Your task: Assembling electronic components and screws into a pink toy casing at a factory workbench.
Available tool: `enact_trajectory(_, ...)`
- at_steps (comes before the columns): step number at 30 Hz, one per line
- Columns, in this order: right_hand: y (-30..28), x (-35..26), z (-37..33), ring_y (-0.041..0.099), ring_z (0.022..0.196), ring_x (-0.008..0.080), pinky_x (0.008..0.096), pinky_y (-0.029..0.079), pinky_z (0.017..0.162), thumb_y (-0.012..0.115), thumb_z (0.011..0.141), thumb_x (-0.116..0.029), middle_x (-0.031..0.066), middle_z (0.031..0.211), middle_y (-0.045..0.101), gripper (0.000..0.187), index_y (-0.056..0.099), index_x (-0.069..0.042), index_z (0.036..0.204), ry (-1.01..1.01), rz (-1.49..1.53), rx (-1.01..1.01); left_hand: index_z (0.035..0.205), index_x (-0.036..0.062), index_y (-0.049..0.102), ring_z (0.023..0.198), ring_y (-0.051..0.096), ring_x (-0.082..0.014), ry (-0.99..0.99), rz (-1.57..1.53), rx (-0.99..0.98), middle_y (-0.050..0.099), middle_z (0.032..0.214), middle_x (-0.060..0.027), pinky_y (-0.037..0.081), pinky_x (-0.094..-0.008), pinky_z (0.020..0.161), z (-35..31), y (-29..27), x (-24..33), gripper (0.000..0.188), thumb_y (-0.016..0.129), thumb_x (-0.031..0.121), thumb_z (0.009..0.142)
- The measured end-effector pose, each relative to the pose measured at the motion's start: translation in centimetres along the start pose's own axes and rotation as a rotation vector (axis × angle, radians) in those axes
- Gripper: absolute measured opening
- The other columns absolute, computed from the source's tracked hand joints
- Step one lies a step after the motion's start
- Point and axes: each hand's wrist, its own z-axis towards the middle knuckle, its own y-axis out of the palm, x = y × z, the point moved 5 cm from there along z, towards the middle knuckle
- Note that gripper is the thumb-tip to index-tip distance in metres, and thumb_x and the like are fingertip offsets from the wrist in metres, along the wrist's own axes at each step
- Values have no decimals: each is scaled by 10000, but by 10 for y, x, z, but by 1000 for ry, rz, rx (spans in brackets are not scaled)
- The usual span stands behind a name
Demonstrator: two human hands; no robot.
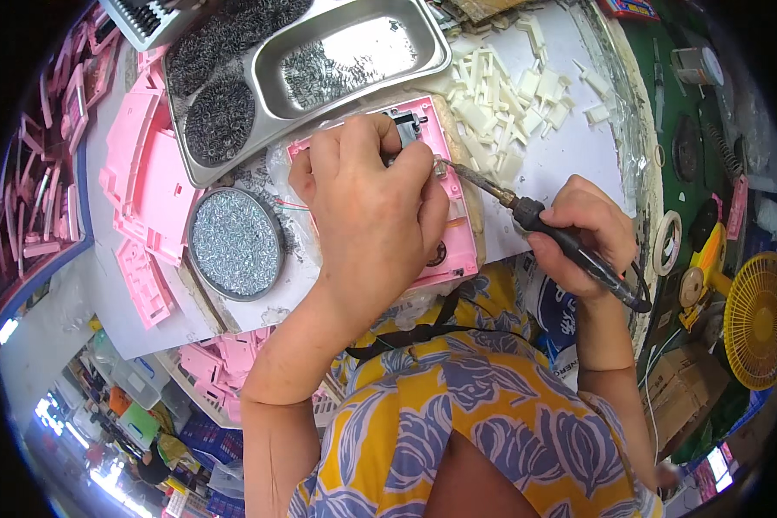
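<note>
My right hand is wrapped round the black handle of a soldering iron. The iron's tip points left and meets a small metallic part at the edge of my left fingers. Bent over a pink plastic housing, my left hand has its thumb and fingers pressed together; what they pinch is hidden behind them. A grey and black component sits in the housing just beyond the fingertips. Thin red and green wires show left of the hand.
Left of the housing stand a round dish of small screws and stacked pink plastic parts. A metal tray of dark springs lies beyond. White plastic pieces are heaped at the far right. A yellow fan is at the right edge.
</note>
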Motion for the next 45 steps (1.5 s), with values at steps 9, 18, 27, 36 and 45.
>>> enact_trajectory(9, 4, 2, 0, 542, 566, 174, 289, 400, 499, 832, 714, 3, 66, 723, 646, 295, 665, -19, 956, 17, 5, -4, 748, 110, 636, 920, 459, -291, -19, -1, -23, 490, 947, -62, 291, -458, 821, -1, 0, -1, 99, 721, 142, 708)
enact_trajectory(18, 1, 5, -6, 517, 559, 151, 279, 365, 489, 830, 725, -10, 65, 715, 629, 288, 665, -20, 960, 45, 59, 43, 819, 114, 674, 928, 493, -276, -27, 55, -33, 507, 953, -59, 315, -427, 825, 0, -3, 1, 120, 738, 160, 728)
enact_trajectory(27, -1, 3, -6, 512, 560, 150, 276, 354, 493, 825, 730, -11, 62, 697, 604, 278, 668, -18, 958, 45, 42, 38, 759, 113, 642, 942, 464, -287, -25, 28, -16, 499, 952, -63, 296, -447, 841, -1, 1, 0, 91, 709, 137, 701)
enact_trajectory(36, -13, 2, -8, 502, 573, 146, 274, 340, 512, 823, 731, 1, 48, 672, 559, 269, 671, -2, 953, 99, 45, 77, 772, 103, 658, 931, 473, -283, -12, 48, -29, 510, 969, -71, 301, -446, 839, 0, -1, 1, 91, 711, 141, 709)
enact_trajectory(45, -19, 3, -11, 496, 580, 144, 273, 322, 515, 818, 727, 8, 51, 682, 559, 262, 672, 8, 944, 96, 33, 94, 774, 88, 657, 929, 475, -280, -2, 53, -27, 510, 978, -75, 304, -444, 846, 0, -2, 2, 95, 710, 136, 710)
